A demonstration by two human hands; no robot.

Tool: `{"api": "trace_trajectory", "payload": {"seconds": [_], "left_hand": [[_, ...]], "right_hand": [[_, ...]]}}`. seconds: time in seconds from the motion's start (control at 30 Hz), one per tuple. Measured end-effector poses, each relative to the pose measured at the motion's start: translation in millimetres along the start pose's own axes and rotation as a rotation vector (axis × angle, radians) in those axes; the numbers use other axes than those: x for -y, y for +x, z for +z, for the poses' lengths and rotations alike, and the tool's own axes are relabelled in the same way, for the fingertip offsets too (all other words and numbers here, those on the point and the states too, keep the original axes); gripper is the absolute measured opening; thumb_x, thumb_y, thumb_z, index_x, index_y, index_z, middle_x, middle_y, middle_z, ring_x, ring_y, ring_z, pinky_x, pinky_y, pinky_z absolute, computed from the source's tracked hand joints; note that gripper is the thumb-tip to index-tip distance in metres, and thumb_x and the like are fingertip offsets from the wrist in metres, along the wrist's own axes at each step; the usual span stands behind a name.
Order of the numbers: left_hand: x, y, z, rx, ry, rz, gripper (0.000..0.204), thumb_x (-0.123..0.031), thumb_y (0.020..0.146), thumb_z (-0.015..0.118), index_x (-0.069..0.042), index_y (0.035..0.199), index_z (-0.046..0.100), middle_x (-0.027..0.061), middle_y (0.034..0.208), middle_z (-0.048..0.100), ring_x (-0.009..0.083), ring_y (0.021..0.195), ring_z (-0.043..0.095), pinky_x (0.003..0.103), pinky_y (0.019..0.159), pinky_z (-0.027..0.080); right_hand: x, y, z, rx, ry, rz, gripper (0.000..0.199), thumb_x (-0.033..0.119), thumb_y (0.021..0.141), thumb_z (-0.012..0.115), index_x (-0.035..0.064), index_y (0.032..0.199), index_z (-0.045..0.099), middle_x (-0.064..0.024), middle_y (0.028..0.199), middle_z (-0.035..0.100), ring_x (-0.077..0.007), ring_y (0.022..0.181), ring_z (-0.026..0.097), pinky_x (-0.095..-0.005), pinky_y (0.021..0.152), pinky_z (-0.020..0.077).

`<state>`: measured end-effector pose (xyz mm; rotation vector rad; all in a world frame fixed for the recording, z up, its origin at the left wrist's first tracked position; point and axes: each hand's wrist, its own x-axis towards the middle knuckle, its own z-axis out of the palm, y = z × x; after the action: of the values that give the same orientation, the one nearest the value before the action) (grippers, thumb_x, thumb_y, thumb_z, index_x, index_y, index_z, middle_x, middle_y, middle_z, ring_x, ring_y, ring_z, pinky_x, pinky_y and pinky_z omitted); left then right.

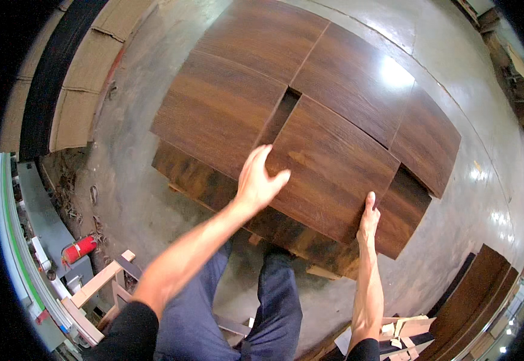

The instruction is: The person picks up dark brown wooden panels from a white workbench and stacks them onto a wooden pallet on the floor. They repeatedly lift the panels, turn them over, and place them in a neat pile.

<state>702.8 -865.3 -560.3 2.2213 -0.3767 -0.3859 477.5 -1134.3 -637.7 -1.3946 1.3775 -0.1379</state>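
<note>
A dark brown wood-grain panel (pixel 328 162) lies on top of a low stack of similar panels in front of me. My right hand (pixel 368 222) grips its near right side, the thumb on the upper face and the other fingers hidden below the edge. Over the panel's left edge is my left hand (pixel 260 178), with thumb and fingers spread apart; whether it touches the wood I cannot tell. A narrow gap (pixel 282 114) separates this panel from a neighbouring brown panel (pixel 226 108) on the left. Another brown panel (pixel 349 84) lies along its far side.
The stack's lower boards (pixel 195 180) stick out toward my legs. Concrete floor (pixel 132 174) surrounds it. At the left are a red fire extinguisher (pixel 79 249) and cardboard-covered stacks (pixel 81 117). Long brown boards (pixel 475 301) and wood offcuts (pixel 403 331) lie at the lower right.
</note>
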Motion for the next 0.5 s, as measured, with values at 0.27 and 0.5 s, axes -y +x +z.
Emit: {"api": "trace_trajectory", "payload": {"seconds": [0.27,0.5], "left_hand": [[58.3,-105.8,18.6,0.065,-0.934,-1.009,0.046,-0.024,0.077,0.086,-0.009,0.113,0.062,0.0023,0.111,0.065,0.0131,0.101,0.057,0.032,0.083,0.046],[50.4,-65.1,44.8,-0.162,-1.308,-1.001,0.050,-0.012,0.075,0.087,-0.002,0.110,0.052,0.0135,0.123,0.060,0.0262,0.119,0.055,0.043,0.102,0.044]], "right_hand": [[37.2,-9.3,2.8,0.035,-0.278,0.010,0.067,0.068,0.091,0.054,0.0028,0.078,0.054,0.0007,0.073,0.044,-0.0145,0.071,0.038,-0.0356,0.067,0.0349],[53.1,0.8,14.9,0.072,-0.423,-0.031,0.072,0.072,0.088,0.054,0.0036,0.067,0.044,-0.0020,0.066,0.042,-0.0170,0.066,0.037,-0.0373,0.062,0.0333]]}}
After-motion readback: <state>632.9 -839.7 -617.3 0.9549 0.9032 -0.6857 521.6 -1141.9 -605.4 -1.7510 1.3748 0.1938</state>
